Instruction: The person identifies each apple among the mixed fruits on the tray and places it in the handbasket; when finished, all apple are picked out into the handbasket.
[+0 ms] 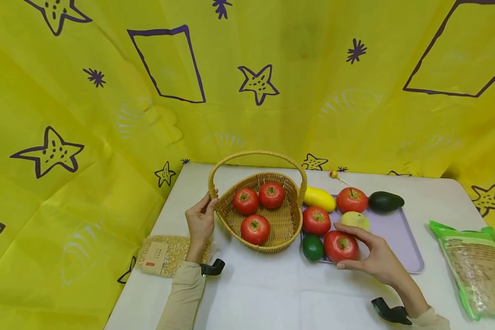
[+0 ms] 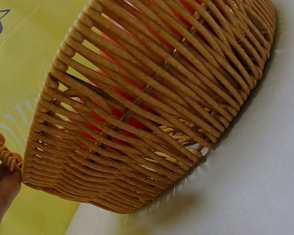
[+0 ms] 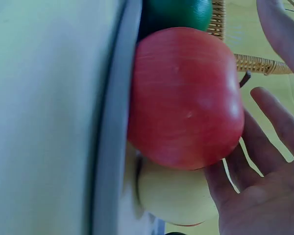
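Observation:
A wicker basket (image 1: pixel 226 221) with a tall arched handle holds three red apples, one of them the front apple (image 1: pixel 255 229). My left hand (image 1: pixel 200 219) grips the base of the handle on the basket's left side; the left wrist view shows fingers around the wrapped handle (image 2: pixel 8 155). My right hand (image 1: pixel 375 255) is spread around another red apple (image 1: pixel 340 247) at the front of a lilac tray (image 1: pixel 400 233). In the right wrist view, the fingers (image 3: pixel 257 147) are near that apple's side, while the thumb (image 3: pixel 284 36) stands apart from it.
On the tray are more red apples (image 1: pixel 316 220), a dark green fruit (image 1: pixel 312 248), a pale yellow fruit (image 1: pixel 354 220), a yellow oblong fruit (image 1: pixel 319 199) and an avocado (image 1: pixel 386 202). A lollipop (image 1: pixel 334 174) lies behind. Bagged grain (image 1: pixel 175 247) lies left, a green-edged package (image 1: pixel 476 266) right.

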{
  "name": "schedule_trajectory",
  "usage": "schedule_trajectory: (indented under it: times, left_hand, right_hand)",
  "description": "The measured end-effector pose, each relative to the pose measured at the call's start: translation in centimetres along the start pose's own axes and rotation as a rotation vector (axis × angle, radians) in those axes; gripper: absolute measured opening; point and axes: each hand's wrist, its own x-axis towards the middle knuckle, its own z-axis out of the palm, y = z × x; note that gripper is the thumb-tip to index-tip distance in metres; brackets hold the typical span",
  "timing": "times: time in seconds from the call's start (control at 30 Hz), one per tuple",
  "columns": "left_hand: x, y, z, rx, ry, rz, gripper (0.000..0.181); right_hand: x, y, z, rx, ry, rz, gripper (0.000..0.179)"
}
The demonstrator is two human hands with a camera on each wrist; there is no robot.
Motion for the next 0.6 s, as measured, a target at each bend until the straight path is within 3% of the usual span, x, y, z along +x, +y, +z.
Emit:
schedule_trajectory:
  times: [0.3, 0.6]
  left_hand:
    - [-0.1, -0.16, -0.15, 0.004, -0.012, 0.008, 0.033]
    - [-0.08, 0.16, -0.1, -0.003, -0.012, -0.002, 0.034]
  right_hand:
    - [-0.82, 0.84, 0.6, -0.066, 0.065, -0.024, 0.085]
    - [-0.71, 0.65, 1.07, -0.046, 0.098, -0.074, 0.081]
